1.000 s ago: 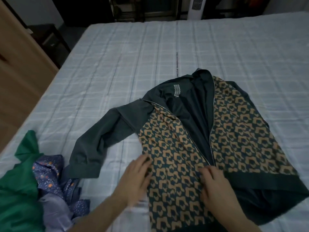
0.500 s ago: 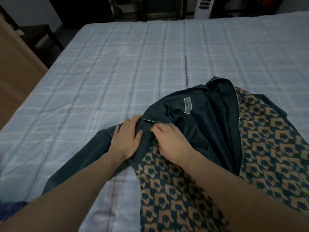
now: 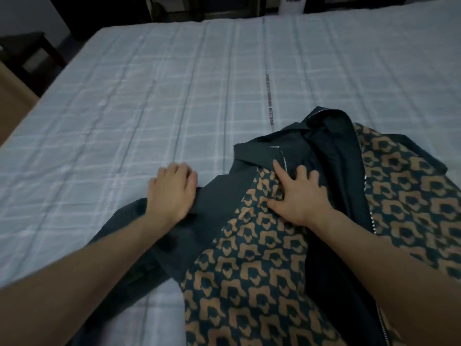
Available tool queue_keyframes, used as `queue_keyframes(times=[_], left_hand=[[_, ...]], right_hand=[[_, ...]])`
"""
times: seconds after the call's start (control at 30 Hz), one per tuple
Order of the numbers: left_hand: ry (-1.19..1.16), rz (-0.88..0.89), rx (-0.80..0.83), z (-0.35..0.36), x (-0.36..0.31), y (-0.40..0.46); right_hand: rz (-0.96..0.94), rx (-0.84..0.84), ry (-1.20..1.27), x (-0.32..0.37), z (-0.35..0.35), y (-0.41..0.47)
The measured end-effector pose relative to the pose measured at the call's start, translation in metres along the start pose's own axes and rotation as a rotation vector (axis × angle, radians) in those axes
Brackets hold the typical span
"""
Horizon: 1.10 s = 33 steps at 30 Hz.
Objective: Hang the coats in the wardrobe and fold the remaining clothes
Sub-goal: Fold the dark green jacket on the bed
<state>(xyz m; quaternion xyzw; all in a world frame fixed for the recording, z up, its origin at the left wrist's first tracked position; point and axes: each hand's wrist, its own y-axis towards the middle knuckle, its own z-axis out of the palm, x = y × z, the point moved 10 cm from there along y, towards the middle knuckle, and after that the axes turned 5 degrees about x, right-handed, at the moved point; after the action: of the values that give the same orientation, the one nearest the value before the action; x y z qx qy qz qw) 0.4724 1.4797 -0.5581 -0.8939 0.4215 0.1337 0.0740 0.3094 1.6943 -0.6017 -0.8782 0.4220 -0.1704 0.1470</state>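
Note:
A dark green zip jacket point(image 3: 404, 196) with tan-patterned front panels lies unzipped on the bed, front side up. My left hand point(image 3: 172, 191) has its fingers curled over the edge of the plain left shoulder, where the sleeve point(image 3: 129, 233) begins. My right hand point(image 3: 296, 193) lies on the patterned left front panel near the collar, fingers spread and bunching the cloth, the forefinger along the zip. The collar is rumpled and folded over. The jacket's hem is out of view below.
The bed point(image 3: 174, 96) carries a pale blue checked cover stretching left and far. A wooden panel point(image 3: 12, 101) stands at the left edge, a dark side table point(image 3: 27, 53) behind it. A white appliance point(image 3: 291, 3) stands beyond the bed's far end.
Both hands moved from the jacket's lower front up to its left shoulder and collar. The left hand slid outward to the shoulder edge. The collar has folded over, hiding the label. The view moved closer.

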Motion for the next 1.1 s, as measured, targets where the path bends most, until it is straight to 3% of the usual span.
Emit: queue_keyframes(times=[0.07, 0.17, 0.3, 0.37, 0.47, 0.5, 0.57, 0.67, 0.9, 1.03, 1.1], left_hand=[[-0.179, 0.144, -0.021, -0.006, -0.037, 0.034], [-0.327, 0.183, 0.238, 0.023, -0.087, 0.073], [0.106, 0.272, 0.439, 0.045, -0.128, 0.091], [0.331, 0.454, 0.359, 0.02, -0.149, 0.094], [0.533, 0.637, 0.069, -0.034, -0.171, 0.103], [0.586, 0.605, 0.011, -0.041, -0.168, 0.107], [0.531, 0.385, 0.051, -0.038, -0.14, 0.123], [0.153, 0.043, 0.232, -0.011, -0.096, 0.117], [-0.779, -0.383, 0.045, 0.0, -0.068, 0.124], [-0.727, -0.262, -0.274, -0.044, -0.085, 0.118], [-0.567, -0.065, -0.264, -0.051, -0.115, 0.098]], right_hand=[[-0.034, -0.04, 0.011, 0.012, -0.005, 0.0], [-0.11, -0.203, -0.002, 0.032, -0.012, -0.013], [-0.155, -0.38, 0.059, 0.019, -0.008, -0.026], [-0.156, -0.455, 0.085, 0.005, -0.009, -0.027], [-0.212, -0.504, 0.119, 0.008, -0.017, -0.021], [-0.229, -0.488, 0.118, 0.013, -0.019, -0.017], [-0.225, -0.407, 0.111, 0.016, -0.018, -0.005], [-0.206, -0.19, 0.061, 0.005, 0.0, 0.007], [-0.156, 0.007, 0.088, 0.002, 0.008, 0.016], [-0.129, 0.137, 0.203, -0.002, 0.012, 0.021], [-0.139, 0.184, 0.349, -0.003, 0.003, 0.014]])
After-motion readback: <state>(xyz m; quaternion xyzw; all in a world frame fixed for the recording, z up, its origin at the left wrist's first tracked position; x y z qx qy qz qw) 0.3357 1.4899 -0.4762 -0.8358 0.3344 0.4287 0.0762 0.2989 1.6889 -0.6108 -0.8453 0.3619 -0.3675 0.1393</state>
